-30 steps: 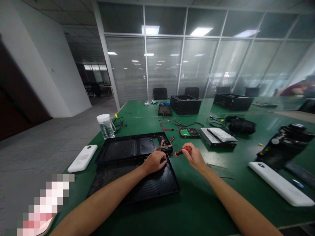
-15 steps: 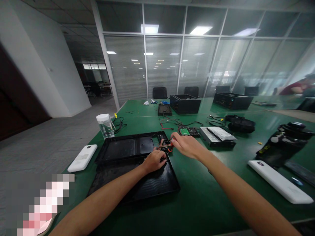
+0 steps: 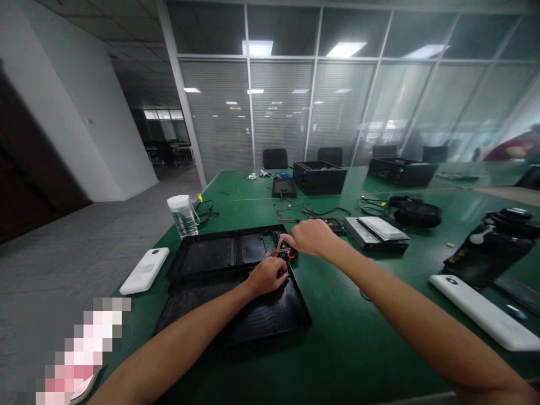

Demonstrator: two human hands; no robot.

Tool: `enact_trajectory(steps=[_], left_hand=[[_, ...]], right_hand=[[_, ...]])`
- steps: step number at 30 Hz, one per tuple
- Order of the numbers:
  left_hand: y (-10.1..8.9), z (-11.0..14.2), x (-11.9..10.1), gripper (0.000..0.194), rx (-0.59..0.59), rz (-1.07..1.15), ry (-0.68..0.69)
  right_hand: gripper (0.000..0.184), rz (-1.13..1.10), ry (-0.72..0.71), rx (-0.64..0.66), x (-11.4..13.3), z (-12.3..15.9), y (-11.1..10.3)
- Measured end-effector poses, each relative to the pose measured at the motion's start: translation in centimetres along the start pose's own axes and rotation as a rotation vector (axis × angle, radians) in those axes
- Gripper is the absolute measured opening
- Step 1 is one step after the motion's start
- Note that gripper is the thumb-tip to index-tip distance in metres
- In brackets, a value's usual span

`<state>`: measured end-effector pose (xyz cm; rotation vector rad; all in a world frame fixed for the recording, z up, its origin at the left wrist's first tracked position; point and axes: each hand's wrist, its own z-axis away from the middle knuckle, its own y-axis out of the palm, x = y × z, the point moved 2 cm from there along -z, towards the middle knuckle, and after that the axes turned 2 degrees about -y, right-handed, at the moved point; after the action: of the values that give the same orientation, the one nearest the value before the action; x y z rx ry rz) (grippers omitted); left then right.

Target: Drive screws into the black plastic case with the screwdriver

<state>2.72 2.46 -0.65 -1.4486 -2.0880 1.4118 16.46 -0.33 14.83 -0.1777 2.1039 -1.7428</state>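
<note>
Two shallow black plastic casing halves lie in front of me, the far casing half (image 3: pixel 211 252) against the near casing half (image 3: pixel 236 318). My left hand (image 3: pixel 268 275) is closed at their shared edge, over the near half; what its fingers pinch is hidden. Beyond it, my right hand (image 3: pixel 311 236) is closed above the right end of the far half, its grip hidden too. Thin multicoloured wires (image 3: pixel 276 248) loop between the two hands, close to the right fingertips. A small orange part (image 3: pixel 292 254) shows just below the right hand.
A lidded clear bottle (image 3: pixel 183 216) and a white device (image 3: pixel 144 271) stand left. Behind my right hand is a circuit board (image 3: pixel 335 225), with a silver-topped drive box (image 3: pixel 377 233) beside it. Right are a white bar-shaped device (image 3: pixel 481 312) and a black bottle (image 3: pixel 489 247). Black cases (image 3: pixel 319 179) stand farther back.
My right hand has moved slightly left and up, its wrist turned over more, now covering most of the green circuit board. The left hand stays at about the same spot on the casing.
</note>
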Motion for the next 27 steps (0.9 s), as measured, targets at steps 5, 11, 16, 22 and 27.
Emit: enact_trajectory(steps=[5, 11, 16, 22, 27], left_hand=[[-0.1, 0.0, -0.1, 0.008, 0.008, -0.016, -0.003], [-0.1, 0.0, -0.1, 0.009, 0.010, -0.007, 0.002], [-0.1, 0.1, -0.1, 0.008, 0.003, -0.007, 0.011], [-0.2, 0.1, -0.2, 0.008, 0.015, -0.020, 0.002], [-0.1, 0.1, -0.1, 0.009, 0.022, -0.020, -0.015]], right_hand=[[0.045, -0.077, -0.072, 0.015, 0.4, 0.5, 0.1], [0.048, -0.099, -0.042, 0.027, 0.1, 0.6, 0.0], [0.054, -0.066, -0.001, 0.023, -0.2, 0.5, 0.1], [0.058, -0.066, 0.031, 0.058, -0.5, 0.5, 0.3], [0.057, -0.081, 0.050, 0.057, -0.9, 0.4, 0.5]])
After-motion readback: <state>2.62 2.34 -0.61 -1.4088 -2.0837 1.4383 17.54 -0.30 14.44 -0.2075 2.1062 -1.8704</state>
